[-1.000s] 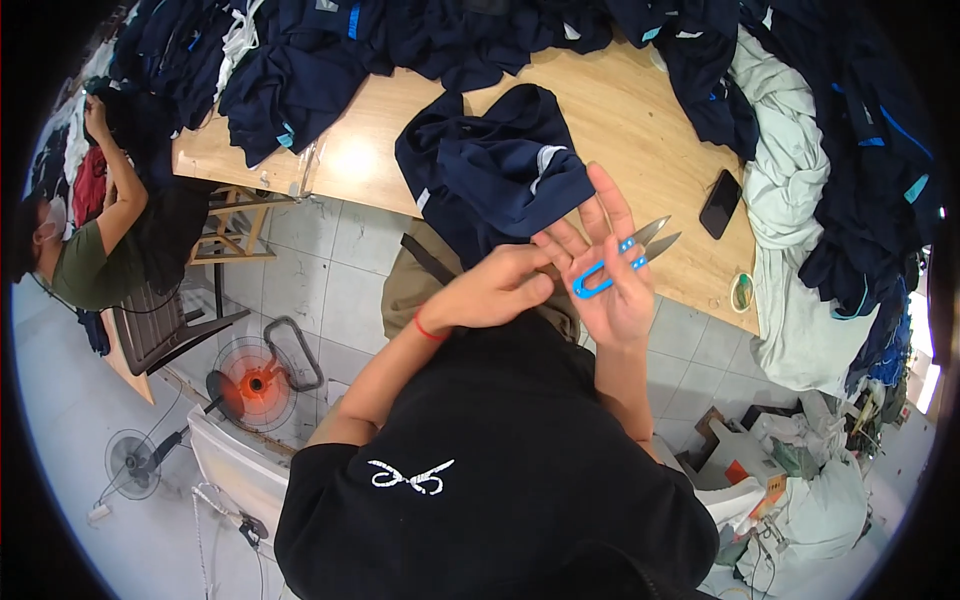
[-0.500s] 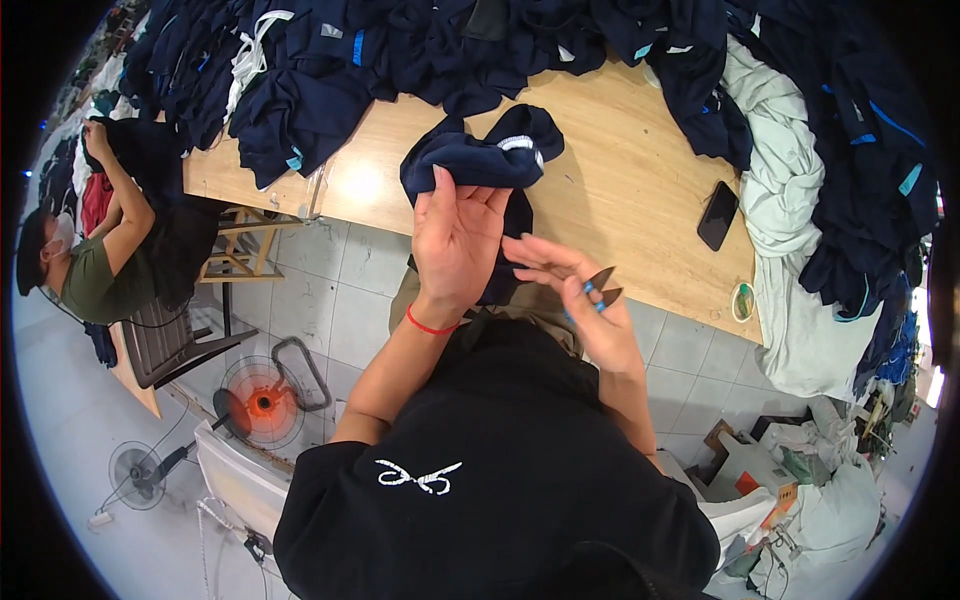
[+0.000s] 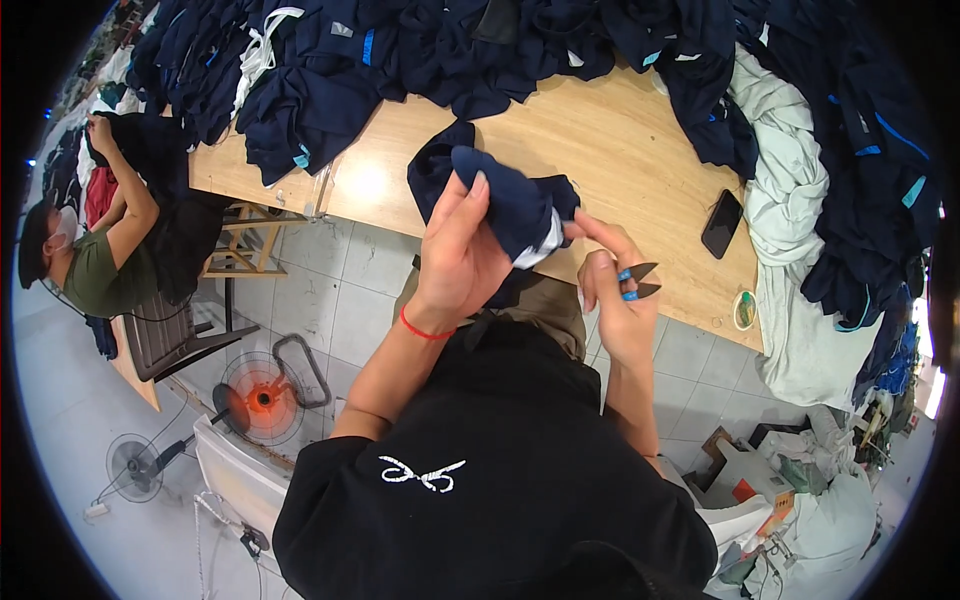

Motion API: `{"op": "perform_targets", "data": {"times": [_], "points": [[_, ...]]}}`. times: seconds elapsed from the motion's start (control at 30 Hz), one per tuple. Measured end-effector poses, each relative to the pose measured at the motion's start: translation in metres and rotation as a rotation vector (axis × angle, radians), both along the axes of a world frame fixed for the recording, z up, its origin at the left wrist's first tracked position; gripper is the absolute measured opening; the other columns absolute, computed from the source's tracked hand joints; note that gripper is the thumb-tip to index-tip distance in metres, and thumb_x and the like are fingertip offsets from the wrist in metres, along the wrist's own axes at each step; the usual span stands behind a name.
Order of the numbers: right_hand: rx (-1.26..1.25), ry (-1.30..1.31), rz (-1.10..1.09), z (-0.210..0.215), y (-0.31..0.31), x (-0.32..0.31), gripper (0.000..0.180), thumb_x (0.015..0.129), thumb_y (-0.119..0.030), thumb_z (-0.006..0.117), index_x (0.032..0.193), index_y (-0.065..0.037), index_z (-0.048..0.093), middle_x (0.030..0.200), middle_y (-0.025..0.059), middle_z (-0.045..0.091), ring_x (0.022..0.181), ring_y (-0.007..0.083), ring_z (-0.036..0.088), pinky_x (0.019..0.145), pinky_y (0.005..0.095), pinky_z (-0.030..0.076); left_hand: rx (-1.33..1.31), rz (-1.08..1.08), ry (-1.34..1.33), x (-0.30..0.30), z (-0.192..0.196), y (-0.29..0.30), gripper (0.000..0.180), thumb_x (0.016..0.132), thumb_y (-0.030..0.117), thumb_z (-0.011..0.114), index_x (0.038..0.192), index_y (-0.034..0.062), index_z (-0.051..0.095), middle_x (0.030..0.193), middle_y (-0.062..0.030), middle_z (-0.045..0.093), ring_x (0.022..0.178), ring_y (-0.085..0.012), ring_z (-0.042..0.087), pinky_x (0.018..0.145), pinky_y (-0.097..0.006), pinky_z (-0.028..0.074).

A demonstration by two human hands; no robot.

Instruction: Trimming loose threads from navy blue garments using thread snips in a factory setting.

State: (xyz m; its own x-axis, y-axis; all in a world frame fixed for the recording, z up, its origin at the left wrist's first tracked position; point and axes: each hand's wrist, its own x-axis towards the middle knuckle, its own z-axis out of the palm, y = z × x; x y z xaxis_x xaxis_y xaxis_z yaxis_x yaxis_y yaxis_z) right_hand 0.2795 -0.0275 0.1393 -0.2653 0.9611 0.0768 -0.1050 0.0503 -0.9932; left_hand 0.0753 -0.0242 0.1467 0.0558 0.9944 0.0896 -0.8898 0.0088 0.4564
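Observation:
A navy blue cloth garment (image 3: 515, 205) with a white band along one edge is gripped by my left hand (image 3: 455, 262), thumb on top and fingers beneath. Part of it droops over the table's near edge. Thread snips (image 3: 645, 290) with dark blades and blue handles are tucked in my right hand (image 3: 622, 315), blades pointing right, away from the cloth. The stretched index finger of that hand reaches the white-edged side of the garment; whether it touches is blurred.
Navy garments (image 3: 440, 50) are heaped along the far side of the wooden table (image 3: 620, 140). A black phone (image 3: 722, 223) and a small round container (image 3: 744, 310) lie at right, beside pale cloth (image 3: 785, 180). A masked co-worker (image 3: 110, 240) handles dark cloth at left. Fans (image 3: 262, 400) stand on the floor.
My left hand has turned the garment, so its white edge now faces down and right. My right hand has shifted right, its index finger pointing at the cloth.

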Motion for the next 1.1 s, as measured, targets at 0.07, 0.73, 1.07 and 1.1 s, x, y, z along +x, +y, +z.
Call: {"op": "perform_targets", "data": {"times": [0.07,0.73,1.07,1.1], "points": [[0.006,0.052,-0.095,0.007,-0.002,-0.019,0.033,0.099,0.004,0.065,0.131,0.001,0.073,0.13,0.0139,0.072,0.104,0.0173,0.07,0.085,0.0259,0.051,-0.094,0.092,0.062,0.004,0.001,-0.012,0.038,0.118,0.022,0.037,0.147,0.001,0.047,0.136,-0.0135,0.064,0.124,-0.0235,0.065,0.111,-0.043,0.052],[0.135,-0.189,-0.409,-0.028,0.001,-0.019,0.016,0.091,0.006,0.078,0.107,0.0,0.079,0.094,0.004,0.07,0.064,0.0028,0.046,0.056,0.0221,0.033,-0.138,0.083,0.15,0.012,-0.014,-0.005,0.089,0.102,-0.011,0.058,0.171,0.0176,0.009,0.127,-0.0182,0.07,0.116,-0.0253,0.073,0.102,-0.046,0.063],[0.437,-0.317,-0.4,0.024,0.0,-0.027,0.038,0.079,0.006,0.088,0.114,-0.004,0.081,0.094,0.0054,0.071,0.057,0.0022,0.043,0.05,0.0225,0.031,-0.17,0.122,0.353,0.019,0.002,-0.016,0.094,0.097,-0.013,0.067,0.171,0.0092,0.013,0.102,-0.0157,0.073,0.096,-0.0184,0.075,0.087,-0.036,0.066],[0.469,-0.346,-0.389,0.023,0.001,-0.028,0.037,0.078,0.007,0.089,0.113,-0.004,0.082,0.093,0.0054,0.07,0.057,0.0034,0.044,0.05,0.0227,0.031,-0.167,0.136,0.41,0.019,0.001,-0.018,0.094,0.096,-0.012,0.069,0.171,0.0089,0.015,0.099,-0.0141,0.073,0.093,-0.0164,0.075,0.085,-0.034,0.066]]}}
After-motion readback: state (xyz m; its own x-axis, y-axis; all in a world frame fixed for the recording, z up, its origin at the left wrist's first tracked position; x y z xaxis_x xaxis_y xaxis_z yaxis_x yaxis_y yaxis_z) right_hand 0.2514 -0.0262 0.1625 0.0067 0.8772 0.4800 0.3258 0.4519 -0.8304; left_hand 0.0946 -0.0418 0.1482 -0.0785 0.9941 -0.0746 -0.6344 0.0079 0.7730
